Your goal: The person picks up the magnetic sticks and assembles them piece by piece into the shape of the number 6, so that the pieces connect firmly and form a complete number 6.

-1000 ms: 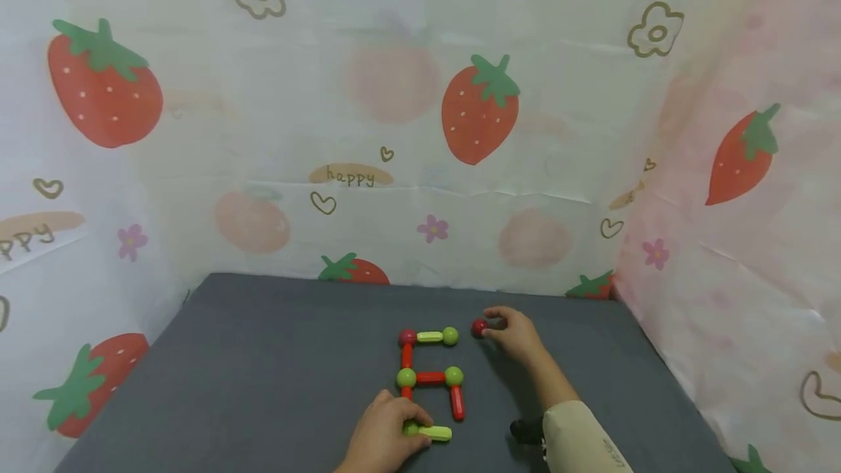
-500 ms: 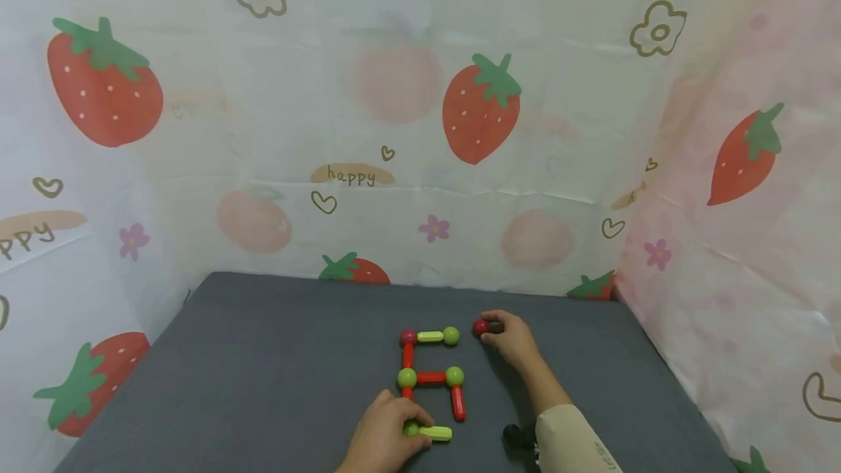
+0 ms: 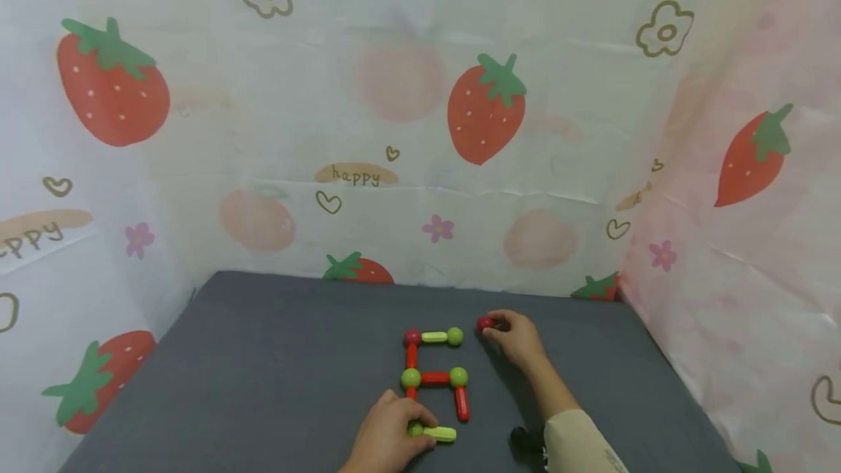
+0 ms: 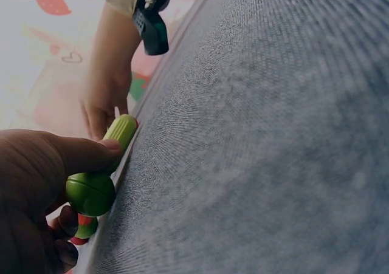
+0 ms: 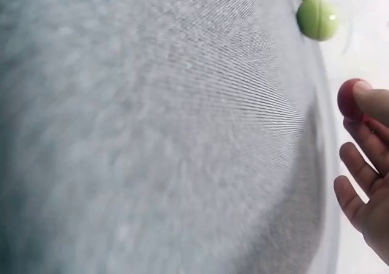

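Note:
My left hand [image 3: 388, 433] pinches a green ball [image 4: 91, 194] at the near end of a figure made of rods and balls, likely a magnetic building set. From that ball a yellow-green rod [image 3: 443, 434] points right. My right hand [image 3: 520, 345] holds a dark red ball [image 3: 485, 322] between thumb and fingertips, just right of the green end ball [image 3: 455, 336] and apart from it. In the right wrist view, more red [image 5: 378, 129] shows behind the fingers; whether it is a rod I cannot tell.
Red rods [image 3: 435, 379] join the figure's middle green balls [image 3: 410, 378], with one loose-ended red rod [image 3: 463, 404] pointing toward me. A crimson ball [image 3: 412, 337] forms its far left corner. Grey cloth covers the table [image 3: 296, 356]; a strawberry-print curtain [image 3: 368, 225] hangs behind.
The red ball in my right hand has shifted slightly away from me and up. My left hand stays on the green ball. The head view has turned slightly left.

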`<state>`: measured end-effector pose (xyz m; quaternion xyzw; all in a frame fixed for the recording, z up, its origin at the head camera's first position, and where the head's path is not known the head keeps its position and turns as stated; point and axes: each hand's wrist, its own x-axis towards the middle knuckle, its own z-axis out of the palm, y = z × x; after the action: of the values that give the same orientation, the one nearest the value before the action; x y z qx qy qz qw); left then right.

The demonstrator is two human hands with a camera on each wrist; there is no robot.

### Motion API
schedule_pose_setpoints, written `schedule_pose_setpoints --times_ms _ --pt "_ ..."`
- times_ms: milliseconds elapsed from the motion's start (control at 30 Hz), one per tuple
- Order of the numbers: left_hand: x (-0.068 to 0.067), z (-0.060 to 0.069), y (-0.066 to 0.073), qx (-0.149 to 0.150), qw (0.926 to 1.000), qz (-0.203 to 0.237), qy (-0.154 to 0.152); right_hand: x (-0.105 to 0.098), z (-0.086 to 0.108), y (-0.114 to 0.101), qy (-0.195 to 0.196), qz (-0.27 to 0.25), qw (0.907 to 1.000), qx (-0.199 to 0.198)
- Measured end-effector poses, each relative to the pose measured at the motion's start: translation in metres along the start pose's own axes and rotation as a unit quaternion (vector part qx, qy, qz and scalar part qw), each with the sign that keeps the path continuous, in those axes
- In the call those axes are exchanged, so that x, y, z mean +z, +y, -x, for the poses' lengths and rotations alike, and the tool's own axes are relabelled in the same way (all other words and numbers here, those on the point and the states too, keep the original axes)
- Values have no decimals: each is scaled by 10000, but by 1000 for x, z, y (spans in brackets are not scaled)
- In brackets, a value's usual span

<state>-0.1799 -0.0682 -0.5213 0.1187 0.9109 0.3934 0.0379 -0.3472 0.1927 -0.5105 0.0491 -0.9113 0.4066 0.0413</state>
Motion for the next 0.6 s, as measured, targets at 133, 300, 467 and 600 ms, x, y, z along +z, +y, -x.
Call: schedule_pose_setpoints --times_ms 133,300,467,600 --pt "0 0 1 -59 10000 14 -45 -6 6 -5 73 131 9997 -167" --pt "-2 1 3 -2 10000 5 -1 -13 20 -18 33 150 9990 -423" --pt "-1 1 3 -3 10000 9 25 -19 37 -29 -36 239 9980 -591" --pt "1 1 2 -10 10000 3 46 -24 54 -36 -153 146 9981 -579"
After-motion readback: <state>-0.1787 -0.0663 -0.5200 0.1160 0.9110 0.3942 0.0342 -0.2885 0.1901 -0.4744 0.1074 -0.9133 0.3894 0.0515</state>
